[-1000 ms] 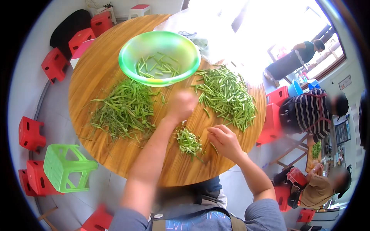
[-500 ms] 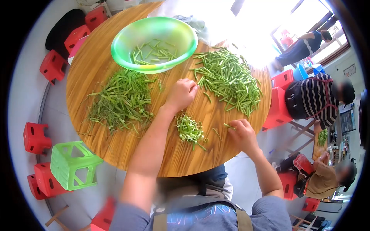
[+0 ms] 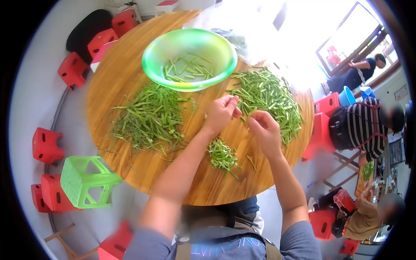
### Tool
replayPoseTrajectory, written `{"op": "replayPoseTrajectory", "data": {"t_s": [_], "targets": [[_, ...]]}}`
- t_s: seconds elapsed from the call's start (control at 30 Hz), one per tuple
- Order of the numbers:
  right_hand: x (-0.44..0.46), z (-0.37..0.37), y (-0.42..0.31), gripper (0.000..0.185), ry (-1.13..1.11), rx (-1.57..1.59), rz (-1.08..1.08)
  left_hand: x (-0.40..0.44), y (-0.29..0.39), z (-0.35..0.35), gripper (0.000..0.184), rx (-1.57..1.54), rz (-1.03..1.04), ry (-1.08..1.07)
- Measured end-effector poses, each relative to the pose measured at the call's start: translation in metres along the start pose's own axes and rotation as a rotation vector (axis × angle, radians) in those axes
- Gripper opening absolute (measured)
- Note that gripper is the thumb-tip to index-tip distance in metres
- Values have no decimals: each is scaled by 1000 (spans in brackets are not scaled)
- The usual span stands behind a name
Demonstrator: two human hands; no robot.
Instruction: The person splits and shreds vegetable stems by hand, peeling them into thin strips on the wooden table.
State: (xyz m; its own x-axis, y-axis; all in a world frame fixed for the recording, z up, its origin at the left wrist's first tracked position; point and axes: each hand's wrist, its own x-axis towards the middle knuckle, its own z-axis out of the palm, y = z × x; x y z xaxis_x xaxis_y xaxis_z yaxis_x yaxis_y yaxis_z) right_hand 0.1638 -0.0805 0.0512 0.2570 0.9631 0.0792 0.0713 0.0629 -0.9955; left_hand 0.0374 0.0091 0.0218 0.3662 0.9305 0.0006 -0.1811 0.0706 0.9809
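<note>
My left hand (image 3: 222, 113) is closed in a pinch over the round wooden table (image 3: 199, 182), near the lower left edge of a pile of cut green stems (image 3: 271, 97); what its fingers hold is too small to make out. Close on its right, my right hand (image 3: 264, 128) pinches a short green stem (image 3: 246, 116) at the pile's edge. Long leafy greens (image 3: 149, 117) lie in a heap to the left. A small heap of pale green trimmings (image 3: 222, 155) sits below my hands. Behind them, a green and white basin (image 3: 190, 54) holds some cut stems.
Red stools (image 3: 45, 145) and a green stool (image 3: 84, 181) stand on the floor at the left. A clear plastic bag (image 3: 236, 26) lies at the table's back. At the right are a person in a striped top (image 3: 364, 125), a seated person (image 3: 364, 216) and another person (image 3: 357, 74).
My right hand has moved up and left from the table's right side with a stem, close to my left hand. The view has shifted slightly.
</note>
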Motion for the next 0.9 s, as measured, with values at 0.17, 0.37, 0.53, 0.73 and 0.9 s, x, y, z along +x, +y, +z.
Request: {"op": "replayPoseTrajectory", "data": {"t_s": [0.17, 0.37, 0.53, 0.73, 0.9], "targets": [[31, 33, -5, 15, -153, 119, -36, 6, 1, -11, 31, -188, -80, 36], [38, 33, 27, 13, -120, 151, 50, 17, -18, -11, 27, -66, -6, 129], [38, 17, 23, 14, -98, 430, 191, 9, 1, -4, 24, -61, -139, 159], [42, 8, 21, 11, -67, 590, 199, 14, -15, -9, 23, -190, -125, 203], [42, 17, -2, 14, 50, 78, -13, 16, -20, -5, 21, -65, -47, 231]]}}
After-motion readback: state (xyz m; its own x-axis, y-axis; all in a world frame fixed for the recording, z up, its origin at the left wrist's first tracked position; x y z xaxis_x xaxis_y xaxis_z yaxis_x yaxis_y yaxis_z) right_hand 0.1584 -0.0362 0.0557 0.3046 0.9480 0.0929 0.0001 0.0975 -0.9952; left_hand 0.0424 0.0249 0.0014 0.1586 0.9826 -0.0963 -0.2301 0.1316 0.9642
